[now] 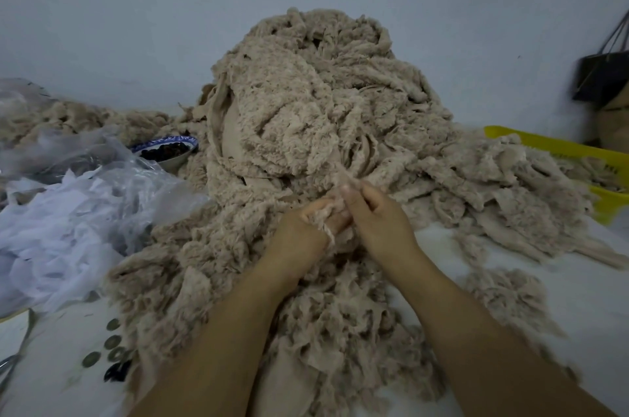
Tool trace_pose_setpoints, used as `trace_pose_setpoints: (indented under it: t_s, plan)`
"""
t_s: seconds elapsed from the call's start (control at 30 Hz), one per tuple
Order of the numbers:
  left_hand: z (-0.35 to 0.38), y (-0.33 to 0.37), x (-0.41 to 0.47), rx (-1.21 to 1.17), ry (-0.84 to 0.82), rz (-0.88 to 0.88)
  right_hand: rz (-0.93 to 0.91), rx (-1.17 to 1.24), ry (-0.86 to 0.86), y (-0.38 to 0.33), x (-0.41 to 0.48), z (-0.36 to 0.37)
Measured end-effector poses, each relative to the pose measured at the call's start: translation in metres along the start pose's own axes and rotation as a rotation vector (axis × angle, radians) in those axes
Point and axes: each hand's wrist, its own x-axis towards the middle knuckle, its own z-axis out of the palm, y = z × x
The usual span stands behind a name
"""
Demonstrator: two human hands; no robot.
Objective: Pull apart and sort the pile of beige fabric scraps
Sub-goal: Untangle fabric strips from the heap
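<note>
At the foot of the heap, the right hand point(377, 217) pinches a thin fuzzy scrap point(341, 175) between thumb and fingertips. The left hand point(304, 229), touching the right, curls its fingers round a tuft of the same stuff. Just behind them the pile of beige fabric scraps point(323, 93) rises tall against the wall point(136, 8) and spills forward under both forearms across the white table point(578, 307). Left of the pile lie crumpled white tissue point(58, 229) and a blue-patterned bowl point(175, 161) of dark pieces. To the right are a yellow basket point(544, 142) and a black bag point(602, 76).
</note>
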Motion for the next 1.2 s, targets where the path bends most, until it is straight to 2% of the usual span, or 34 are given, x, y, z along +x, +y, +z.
trace_pose_setpoints:
  t_s: [0.07, 0.2, 0.37, 0.53, 0.67, 0.77, 0.9, 0.97, 1.03, 1.07, 1.1, 1.13, 1.2]
  plan:
    - [0.0, 0.002, -0.002, -0.097, -0.055, -0.036, 0.057, 0.075, 0.068, 0.003, 0.001, 0.002]
    - [-0.007, 0.004, -0.002, -0.208, -0.132, -0.115, 0.254, 0.39, 0.244, 0.006, 0.011, -0.007]
    - [-0.014, 0.005, 0.002, -0.434, -0.108, -0.142, 0.281, 0.24, 0.349, 0.017, 0.017, -0.015]
    - [-0.022, 0.005, 0.009, -0.665, 0.085, -0.124, 0.329, 0.263, 0.497, 0.025, 0.019, -0.022]
    - [-0.033, 0.008, 0.011, -0.879, 0.083, -0.049, 0.347, 0.313, 0.579, 0.027, 0.02, -0.026]
    - [-0.033, 0.009, 0.01, -0.866, 0.033, -0.061, 0.385, 0.343, 0.584, 0.027, 0.021, -0.03]
    - [-0.029, 0.01, 0.008, -0.866, -0.002, -0.062, 0.505, 0.747, 0.592, 0.02, 0.02, -0.03]
    - [-0.037, 0.013, 0.008, -0.963, 0.006, -0.03, 0.527, 1.001, 0.622, 0.019, 0.021, -0.036]
    - [-0.05, 0.016, 0.007, -1.094, 0.053, 0.024, 0.578, 1.126, 0.67, 0.022, 0.024, -0.046]
    - [-0.055, 0.016, 0.007, -1.12, 0.108, 0.033, 0.581, 1.064, 0.667, 0.022, 0.024, -0.048]
    - [-0.056, 0.016, 0.009, -1.123, 0.169, 0.017, 0.552, 0.905, 0.641, 0.022, 0.022, -0.046]
    - [-0.054, 0.015, 0.01, -1.106, 0.223, -0.022, 0.495, 0.68, 0.58, 0.02, 0.02, -0.04]
    - [-0.044, 0.01, 0.013, -1.045, 0.315, -0.104, 0.325, 0.172, 0.333, 0.014, 0.013, -0.02]
